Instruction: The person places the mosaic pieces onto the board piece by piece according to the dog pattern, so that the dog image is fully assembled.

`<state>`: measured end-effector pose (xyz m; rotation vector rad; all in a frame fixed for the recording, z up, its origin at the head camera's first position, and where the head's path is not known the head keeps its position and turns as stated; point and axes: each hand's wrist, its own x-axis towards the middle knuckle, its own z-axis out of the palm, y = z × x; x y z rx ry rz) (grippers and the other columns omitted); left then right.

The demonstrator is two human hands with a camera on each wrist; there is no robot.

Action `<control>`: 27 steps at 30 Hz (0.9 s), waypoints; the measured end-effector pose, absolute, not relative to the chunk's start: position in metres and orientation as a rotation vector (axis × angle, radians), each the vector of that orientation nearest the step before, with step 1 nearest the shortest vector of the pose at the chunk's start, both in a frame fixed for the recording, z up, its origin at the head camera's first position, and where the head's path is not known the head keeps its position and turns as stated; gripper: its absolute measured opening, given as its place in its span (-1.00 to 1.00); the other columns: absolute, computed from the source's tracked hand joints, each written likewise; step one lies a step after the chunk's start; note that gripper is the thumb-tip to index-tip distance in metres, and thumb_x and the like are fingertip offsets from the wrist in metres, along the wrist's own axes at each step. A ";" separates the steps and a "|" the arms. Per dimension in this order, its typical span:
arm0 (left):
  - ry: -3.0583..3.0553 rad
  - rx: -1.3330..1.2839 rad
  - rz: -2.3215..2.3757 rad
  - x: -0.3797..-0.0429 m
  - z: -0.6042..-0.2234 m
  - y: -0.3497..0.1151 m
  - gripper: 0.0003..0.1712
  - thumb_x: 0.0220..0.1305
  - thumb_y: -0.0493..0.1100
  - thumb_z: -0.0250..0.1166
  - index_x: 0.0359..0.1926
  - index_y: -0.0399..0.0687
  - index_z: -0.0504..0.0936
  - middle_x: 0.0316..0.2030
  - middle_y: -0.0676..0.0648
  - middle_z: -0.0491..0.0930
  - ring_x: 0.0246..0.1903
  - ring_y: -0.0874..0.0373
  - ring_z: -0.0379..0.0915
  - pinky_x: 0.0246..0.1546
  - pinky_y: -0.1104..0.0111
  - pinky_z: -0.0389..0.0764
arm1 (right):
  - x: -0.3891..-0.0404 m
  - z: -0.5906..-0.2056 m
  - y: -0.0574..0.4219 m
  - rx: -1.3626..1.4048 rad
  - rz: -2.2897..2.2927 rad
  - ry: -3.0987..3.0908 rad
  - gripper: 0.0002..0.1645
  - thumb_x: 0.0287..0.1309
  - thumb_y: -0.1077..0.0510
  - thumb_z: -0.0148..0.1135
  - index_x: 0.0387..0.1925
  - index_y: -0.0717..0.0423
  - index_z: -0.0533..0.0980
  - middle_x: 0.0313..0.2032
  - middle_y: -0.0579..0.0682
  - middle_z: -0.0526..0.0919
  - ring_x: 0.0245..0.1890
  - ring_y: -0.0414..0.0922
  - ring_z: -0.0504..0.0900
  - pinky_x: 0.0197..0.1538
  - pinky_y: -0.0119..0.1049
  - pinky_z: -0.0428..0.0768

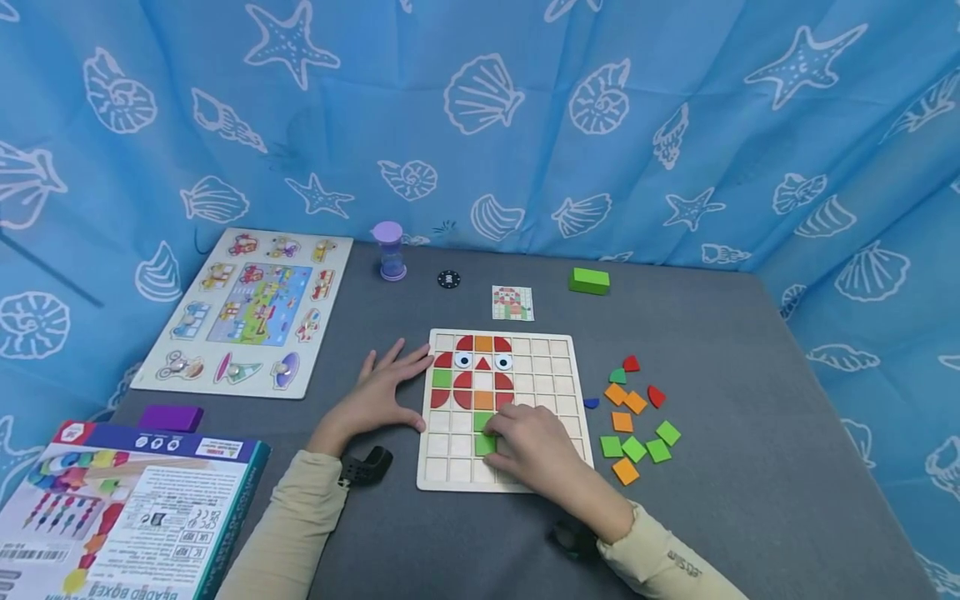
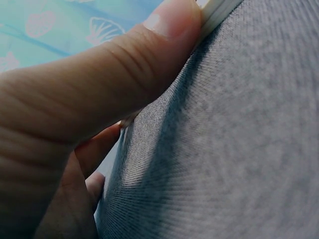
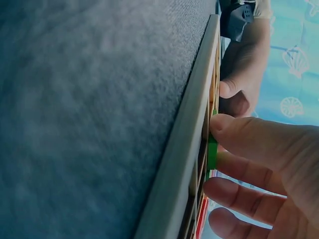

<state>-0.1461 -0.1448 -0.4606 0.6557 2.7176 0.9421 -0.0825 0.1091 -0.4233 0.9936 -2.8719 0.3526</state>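
Observation:
A square wooden grid board lies on the grey table. Red, orange and green tiles and two round eye pieces fill part of its upper left and centre. My left hand rests along the board's left side, its thumb and fingertips touching the edge. Low in the middle of the grid, my right hand pinches a green square tile between thumb and fingers. The right wrist view has that green tile at the cells, slightly above the frame. Part of the grid is hidden under the right hand.
Loose green tiles, orange and red pieces lie right of the board. Behind it are a pattern card, a green block, a black disc and a sand timer. A picture puzzle and a box occupy the left.

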 end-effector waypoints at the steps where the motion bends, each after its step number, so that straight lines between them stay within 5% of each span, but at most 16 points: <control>1: 2.717 0.656 0.942 -0.146 -0.460 -0.145 0.18 -0.41 0.27 0.44 0.32 0.17 0.13 0.34 0.12 -0.01 0.35 -0.02 -0.40 0.20 -0.09 -0.45 | -0.082 -0.423 0.109 0.996 0.355 -2.872 -0.68 -0.28 -0.09 0.40 -0.40 -0.09 0.61 -0.47 -0.23 0.53 -0.45 -0.29 0.47 -0.42 -0.34 0.41; 21: 2.731 0.650 0.937 -0.145 -0.462 -0.144 0.19 -0.42 0.26 0.45 0.32 0.17 0.12 0.34 0.11 0.00 0.35 -0.02 -0.42 0.20 -0.09 -0.46 | -0.082 -0.422 0.120 0.974 0.433 -2.894 -0.73 -0.23 -0.04 0.39 -0.38 -0.09 0.61 -0.44 -0.23 0.54 -0.43 -0.30 0.50 -0.32 -0.31 0.45; 27: 2.728 0.654 0.950 -0.145 -0.461 -0.144 0.20 -0.43 0.25 0.45 0.32 0.14 0.13 0.34 0.09 0.00 0.35 -0.04 -0.40 0.19 -0.10 -0.46 | -0.084 -0.414 0.161 0.913 0.616 -2.899 -0.70 -0.20 0.02 0.40 -0.32 -0.04 0.60 -0.37 -0.19 0.57 -0.39 -0.27 0.49 -0.30 -0.34 0.47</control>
